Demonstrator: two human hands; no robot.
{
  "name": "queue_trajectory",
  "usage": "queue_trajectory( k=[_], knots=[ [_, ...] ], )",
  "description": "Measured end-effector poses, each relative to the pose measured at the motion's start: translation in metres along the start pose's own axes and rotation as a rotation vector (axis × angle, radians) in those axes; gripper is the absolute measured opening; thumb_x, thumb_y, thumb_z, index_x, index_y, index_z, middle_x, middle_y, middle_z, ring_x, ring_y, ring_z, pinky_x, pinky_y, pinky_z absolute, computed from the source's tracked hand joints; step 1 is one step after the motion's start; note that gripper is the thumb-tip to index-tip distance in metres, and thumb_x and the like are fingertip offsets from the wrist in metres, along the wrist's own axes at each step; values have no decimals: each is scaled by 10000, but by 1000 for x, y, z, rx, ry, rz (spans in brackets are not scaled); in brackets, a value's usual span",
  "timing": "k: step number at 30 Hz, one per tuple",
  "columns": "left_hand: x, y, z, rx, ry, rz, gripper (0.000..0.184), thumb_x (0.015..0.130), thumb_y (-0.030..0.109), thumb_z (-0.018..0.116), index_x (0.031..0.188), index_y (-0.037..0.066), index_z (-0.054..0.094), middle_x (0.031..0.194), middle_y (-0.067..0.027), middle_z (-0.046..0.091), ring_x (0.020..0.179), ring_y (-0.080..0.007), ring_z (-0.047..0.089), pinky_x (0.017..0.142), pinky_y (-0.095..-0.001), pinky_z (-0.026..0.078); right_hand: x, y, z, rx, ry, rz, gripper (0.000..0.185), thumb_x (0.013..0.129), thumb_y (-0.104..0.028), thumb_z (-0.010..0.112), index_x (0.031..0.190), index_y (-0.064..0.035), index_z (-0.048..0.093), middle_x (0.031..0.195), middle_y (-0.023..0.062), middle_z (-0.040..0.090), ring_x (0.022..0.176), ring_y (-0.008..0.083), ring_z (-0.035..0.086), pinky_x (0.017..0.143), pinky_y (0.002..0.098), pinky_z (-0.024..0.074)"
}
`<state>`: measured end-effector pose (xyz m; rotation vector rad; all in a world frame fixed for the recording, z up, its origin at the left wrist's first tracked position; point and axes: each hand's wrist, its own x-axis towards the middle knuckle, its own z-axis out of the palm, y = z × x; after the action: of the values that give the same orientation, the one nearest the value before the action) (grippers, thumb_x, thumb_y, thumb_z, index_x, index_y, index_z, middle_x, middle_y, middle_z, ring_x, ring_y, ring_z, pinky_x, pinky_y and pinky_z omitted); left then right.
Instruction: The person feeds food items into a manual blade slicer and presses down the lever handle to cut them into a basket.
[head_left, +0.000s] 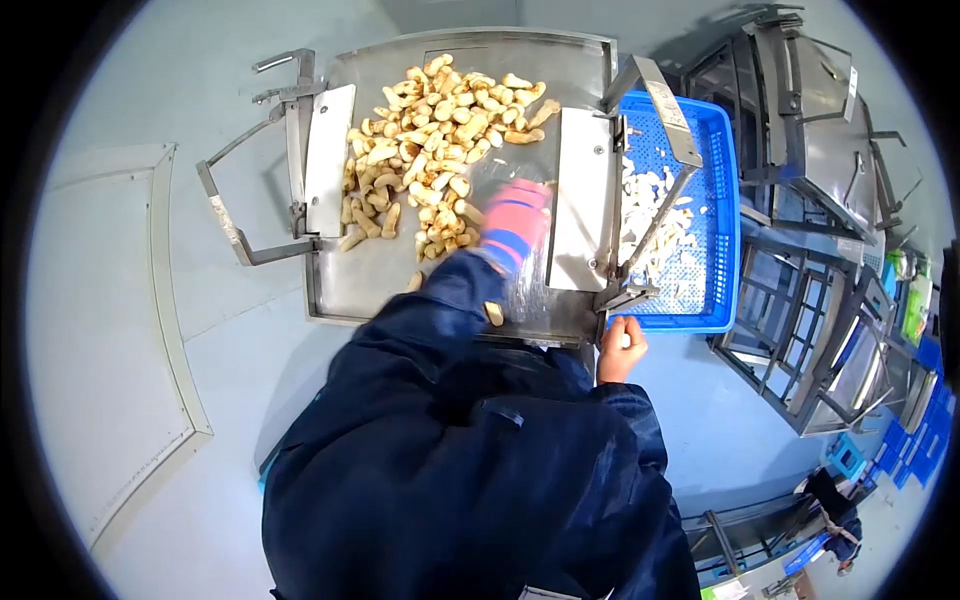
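A heap of pale brown, knobbly pieces [430, 140], possibly mushrooms, lies on the steel table [370, 285]. Over the table's right half is my left hand [515, 222], in a pink and blue striped glove. It is blurred by motion, beside the heap's right edge, and its fingers are too smeared to read. My right hand [622, 352], bare, is closed round a small whitish object, perhaps a handle end, just below the metal lever mechanism [628, 297]. One loose piece [494, 313] rests near the table's front edge.
On the right, a blue basket [722, 220] holds white cut pieces [655, 225]. White boards [580, 200] stand on the table, with metal arms around them. Metal frames [800, 320] stand farther right. Another person [835, 515] is at the lower right.
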<state>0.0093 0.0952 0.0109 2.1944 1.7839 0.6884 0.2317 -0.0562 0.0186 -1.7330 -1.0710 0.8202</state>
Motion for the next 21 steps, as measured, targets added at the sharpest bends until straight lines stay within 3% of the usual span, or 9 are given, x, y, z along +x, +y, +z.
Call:
queue_trajectory(
  k=[2, 4, 7, 10, 11, 12, 14, 16, 21],
  knots=[
    [8, -33, -38, 474, -271, -246, 321, 718, 220, 665, 994, 78, 584, 921, -110, 596, 866, -284, 589, 737, -391, 481, -1, 1, 1, -7, 4, 3, 332, 877, -99, 532, 575, -71, 397, 496, -33, 392, 440, 40, 360, 394, 220, 265],
    [9, -54, -55, 477, -417, -345, 314, 711, 211, 660, 986, 80, 581, 926, -118, 598, 901, -298, 586, 768, -401, 474, 0, 0, 0, 1, 6, 8, 332, 873, -95, 533, 571, -70, 398, 498, -31, 401, 443, 41, 363, 396, 222, 263],
    [15, -58, -40, 600, -527, -303, 501, 584, 350, 782, 966, 94, 583, 934, -108, 596, 921, -261, 586, 752, -380, 483, -1, -3, 2, 16, 6, 19, 331, 868, -91, 531, 569, -70, 394, 502, -33, 403, 448, 39, 358, 400, 226, 256],
    [15, -91, -31, 406, -487, -126, 511, 599, 351, 774, 975, 61, 586, 973, -127, 606, 924, -282, 586, 795, -372, 475, -2, -8, -1, 20, 10, 76, 255, 826, -77, 548, 604, -12, 440, 510, 26, 390, 509, 76, 345, 454, 279, 299],
    [23, -80, -46, 210, -478, -272, 525, 619, 323, 761, 1019, 31, 586, 1016, -157, 602, 933, -314, 577, 835, -376, 460, -1, -10, 0, 26, 17, 100, 223, 805, -70, 557, 622, 17, 465, 513, 56, 384, 539, 95, 340, 480, 305, 322],
    [32, -72, -52, 27, -471, -387, 431, 687, 210, 728, 1049, 24, 585, 1015, -129, 609, 909, -248, 584, 804, -336, 472, 0, -20, 2, 19, 13, 79, 218, 804, -71, 558, 625, 17, 470, 514, 58, 391, 539, 95, 344, 483, 304, 327],
    [41, -49, -60, -1090, -422, -723, 363, 742, 89, 677, 1082, 26, 566, 968, -67, 596, 852, -155, 563, 760, -276, 471, 2, -37, -1, -4, 4, 43, 209, 802, -71, 560, 630, 16, 479, 517, 62, 405, 538, 96, 351, 489, 301, 339],
    [39, -29, -5, -1308, -323, -539, 333, 766, 36, 651, 1084, 30, 551, 929, -24, 572, 815, -97, 526, 725, -238, 460, 4, -43, -2, -61, 27, 30, 206, 796, -71, 574, 631, 17, 486, 519, 98, 414, 533, 99, 363, 492, 302, 361],
    [31, 48, 47, -569, -116, -277, 365, 716, 72, 674, 1042, 46, 512, 950, -145, 582, 815, -301, 589, 725, -371, 481, 12, -82, -7, -75, 36, 35, 219, 795, -84, 590, 634, 20, 487, 515, 122, 392, 519, 102, 355, 481, 313, 361]
  ],
)
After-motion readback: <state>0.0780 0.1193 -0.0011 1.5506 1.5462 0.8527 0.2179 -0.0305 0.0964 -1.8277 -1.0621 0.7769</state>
